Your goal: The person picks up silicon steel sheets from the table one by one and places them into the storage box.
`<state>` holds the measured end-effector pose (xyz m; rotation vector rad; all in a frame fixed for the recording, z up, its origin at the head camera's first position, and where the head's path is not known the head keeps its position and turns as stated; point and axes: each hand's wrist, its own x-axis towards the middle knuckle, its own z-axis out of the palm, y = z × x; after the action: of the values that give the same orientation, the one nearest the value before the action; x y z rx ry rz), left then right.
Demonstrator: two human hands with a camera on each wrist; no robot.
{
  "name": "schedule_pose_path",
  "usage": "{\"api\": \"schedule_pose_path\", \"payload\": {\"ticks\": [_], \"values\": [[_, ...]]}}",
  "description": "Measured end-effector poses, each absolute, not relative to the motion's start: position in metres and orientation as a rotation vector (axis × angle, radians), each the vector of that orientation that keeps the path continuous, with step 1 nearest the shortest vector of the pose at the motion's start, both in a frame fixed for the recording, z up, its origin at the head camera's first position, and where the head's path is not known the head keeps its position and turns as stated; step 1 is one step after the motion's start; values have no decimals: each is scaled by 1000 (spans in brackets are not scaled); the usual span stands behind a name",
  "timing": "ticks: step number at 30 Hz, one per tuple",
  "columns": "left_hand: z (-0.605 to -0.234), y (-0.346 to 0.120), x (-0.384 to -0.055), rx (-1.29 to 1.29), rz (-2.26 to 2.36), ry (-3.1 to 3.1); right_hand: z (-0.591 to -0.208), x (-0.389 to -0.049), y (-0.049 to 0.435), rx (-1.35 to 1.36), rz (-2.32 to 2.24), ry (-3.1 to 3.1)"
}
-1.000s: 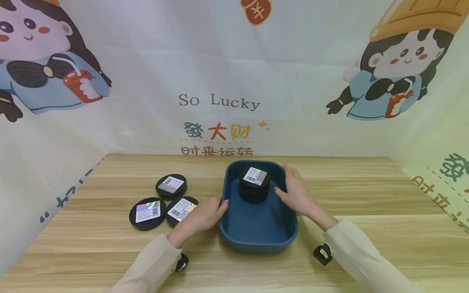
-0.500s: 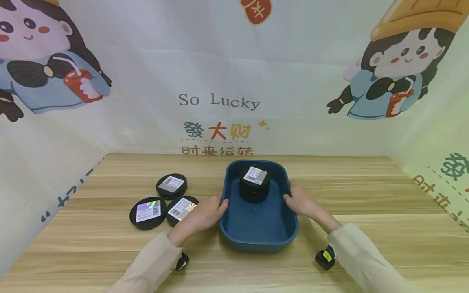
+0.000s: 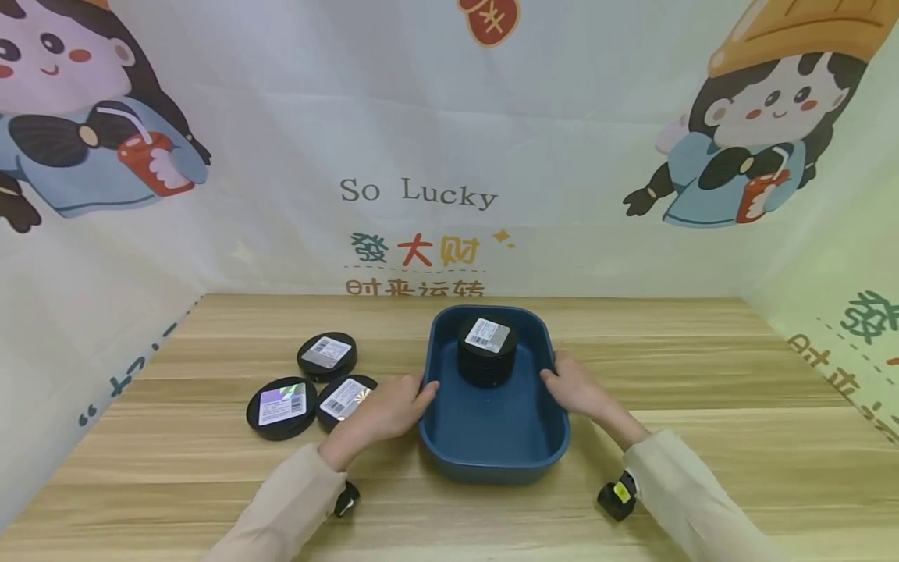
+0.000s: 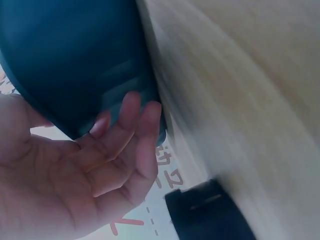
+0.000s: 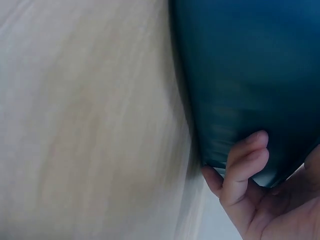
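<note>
A deep blue rectangular bin (image 3: 495,433) with rounded corners stands on the wooden table. Toward its far end sits a short stack of round black cases (image 3: 488,367), the top one bearing a white label. My left hand (image 3: 395,404) grips the bin's left rim, thumb over the edge; in the left wrist view its curled fingers (image 4: 131,107) lie against the outer wall. On the opposite side, my right hand (image 3: 580,388) pinches the right rim, with fingers (image 5: 247,155) on the outside wall in the right wrist view.
Left of the bin lie several flat black round cases, among them a far one (image 3: 327,356), a left one (image 3: 281,408) and one (image 3: 344,400) partly behind my left hand. A printed cloth backdrop (image 3: 548,257) rises behind the table and along both sides.
My right hand has slid nearer along the right rim, and its thumb has drawn back from inside the bin to the edge. The left hand and bin look unmoved.
</note>
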<state>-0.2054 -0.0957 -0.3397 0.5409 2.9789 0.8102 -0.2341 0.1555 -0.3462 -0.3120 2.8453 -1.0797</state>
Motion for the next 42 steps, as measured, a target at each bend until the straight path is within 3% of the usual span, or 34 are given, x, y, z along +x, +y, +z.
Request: {"api": "schedule_pose_path", "payload": {"ticks": [8, 18, 26, 42], "values": [[-329, -115, -204, 545, 848, 2957, -352, -235, 153, -287, -1184, 2813], [-324, -161, -190, 778, 799, 2981, -354, -234, 156, -261, -1217, 2796], [-324, -199, -181, 699, 809, 3174, -355, -235, 156, -264, -1188, 2833], [-343, -271, -174, 94, 692, 3100, -353, -234, 158, -240, -1196, 2838]]}}
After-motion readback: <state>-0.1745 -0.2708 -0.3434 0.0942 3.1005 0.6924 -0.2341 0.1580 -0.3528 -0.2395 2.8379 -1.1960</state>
